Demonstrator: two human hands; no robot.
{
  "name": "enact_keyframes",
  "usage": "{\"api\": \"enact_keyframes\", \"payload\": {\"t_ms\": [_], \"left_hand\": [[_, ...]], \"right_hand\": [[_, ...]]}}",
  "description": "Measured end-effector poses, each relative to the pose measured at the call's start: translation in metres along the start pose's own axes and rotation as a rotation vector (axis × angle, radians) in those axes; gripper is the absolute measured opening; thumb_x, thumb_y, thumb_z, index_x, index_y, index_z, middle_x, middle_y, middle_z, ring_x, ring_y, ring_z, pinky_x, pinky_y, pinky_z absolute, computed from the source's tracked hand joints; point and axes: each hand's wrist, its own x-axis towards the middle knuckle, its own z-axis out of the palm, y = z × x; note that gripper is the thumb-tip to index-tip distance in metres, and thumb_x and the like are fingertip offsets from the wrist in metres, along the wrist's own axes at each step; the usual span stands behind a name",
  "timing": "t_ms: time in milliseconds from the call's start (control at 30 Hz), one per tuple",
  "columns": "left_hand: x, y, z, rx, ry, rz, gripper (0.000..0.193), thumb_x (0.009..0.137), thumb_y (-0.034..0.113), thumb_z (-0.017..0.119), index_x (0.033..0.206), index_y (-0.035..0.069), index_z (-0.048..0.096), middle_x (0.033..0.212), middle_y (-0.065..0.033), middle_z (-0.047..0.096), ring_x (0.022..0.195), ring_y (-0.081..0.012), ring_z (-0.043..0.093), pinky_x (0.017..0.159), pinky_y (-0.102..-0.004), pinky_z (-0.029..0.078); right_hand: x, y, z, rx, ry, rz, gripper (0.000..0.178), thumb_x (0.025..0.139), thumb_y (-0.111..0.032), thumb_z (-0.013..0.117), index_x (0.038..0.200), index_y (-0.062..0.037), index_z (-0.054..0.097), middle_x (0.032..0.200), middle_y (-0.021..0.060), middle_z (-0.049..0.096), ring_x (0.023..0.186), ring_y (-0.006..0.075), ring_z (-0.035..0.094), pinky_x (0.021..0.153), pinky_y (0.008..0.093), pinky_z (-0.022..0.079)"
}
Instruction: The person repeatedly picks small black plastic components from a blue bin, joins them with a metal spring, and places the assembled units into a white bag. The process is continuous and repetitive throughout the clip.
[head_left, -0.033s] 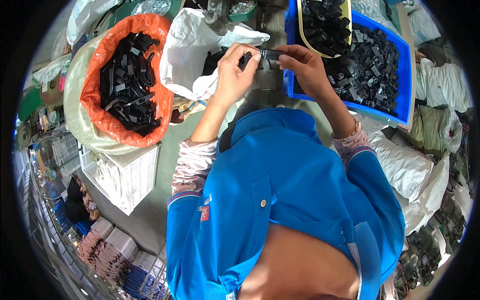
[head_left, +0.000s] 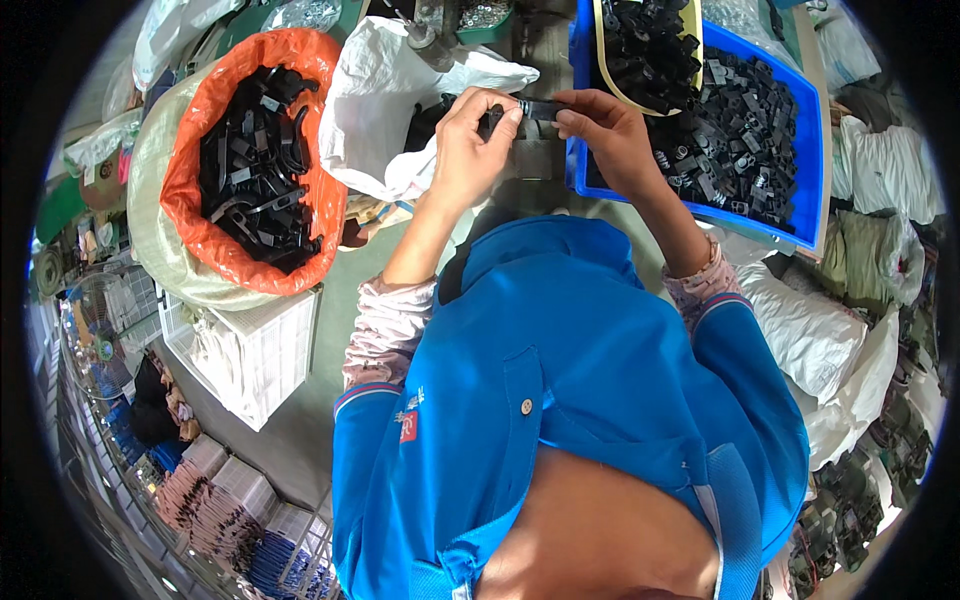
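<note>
Both hands meet over the work surface around one small black plastic part, long and narrow, with a shiny metal bit by its left end. My left hand pinches that end between thumb and fingers. At the other end, the thumb and fingers of my right hand are closed on it. A black piece also shows beside my left thumb; whether it belongs to the same part I cannot tell. Fingers cover much of what is held. Just right of my right hand is a blue bin of small black parts and springs.
A yellow tray of black parts rests over the blue bin's left side. Left of my hands stand an open white bag and a sack with an orange liner full of black handle-like pieces. A white crate is below the sack.
</note>
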Motion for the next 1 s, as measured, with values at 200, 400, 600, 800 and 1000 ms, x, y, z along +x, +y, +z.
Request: {"api": "enact_keyframes", "payload": {"t_ms": [200,400,600,800,1000], "left_hand": [[-0.006,0.003,0.012,-0.385,0.0,-0.368,0.012,0.095,0.012,0.063,0.094,0.0,0.062,0.08,-0.0048,0.065,0.062,-0.0086,0.059,0.054,-0.0218,0.046],[-0.007,0.0,0.01,-0.774,0.083,-0.617,0.021,0.098,0.023,0.059,0.109,0.006,0.051,0.104,-0.01,0.059,0.068,-0.0152,0.06,0.052,-0.0287,0.052],[-0.015,-0.02,-0.017,-1.517,-0.027,-0.68,0.027,0.099,0.012,0.052,0.121,-0.003,0.052,0.109,-0.0166,0.06,0.095,-0.0318,0.061,0.091,-0.0477,0.051],[-0.026,-0.013,-0.018,-1.614,-0.128,-0.714,0.037,0.099,0.014,0.052,0.132,-0.003,0.048,0.131,-0.0218,0.055,0.126,-0.0361,0.052,0.11,-0.0591,0.037],[-0.025,-0.001,-0.016,-1.455,-0.043,-0.952,0.034,0.101,0.019,0.052,0.131,0.005,0.047,0.119,-0.0153,0.057,0.086,-0.0195,0.056,0.054,-0.0272,0.047]], "right_hand": [[0.0,0.004,0.003,-0.151,0.091,-0.101,0.03,0.089,-0.01,0.068,0.116,0.0029,0.065,0.097,0.0088,0.069,0.085,0.0129,0.064,0.078,0.0264,0.051],[0.009,0.009,-0.001,0.091,0.057,0.102,0.029,0.093,-0.012,0.064,0.118,0.0024,0.062,0.097,0.0068,0.067,0.088,0.0127,0.064,0.08,0.0244,0.051],[0.012,-0.001,-0.008,0.309,0.073,0.205,0.028,0.095,-0.01,0.061,0.121,0.001,0.059,0.1,0.0095,0.067,0.095,0.0176,0.066,0.081,0.0282,0.054],[0.014,-0.005,-0.012,0.295,0.015,0.154,0.028,0.096,-0.011,0.06,0.121,0.0011,0.059,0.105,0.0128,0.068,0.099,0.0195,0.067,0.082,0.0303,0.055],[0.012,-0.012,-0.011,0.296,-0.008,0.136,0.032,0.097,-0.013,0.059,0.125,0.0009,0.059,0.105,0.0114,0.068,0.096,0.0181,0.066,0.084,0.0297,0.054]]}}
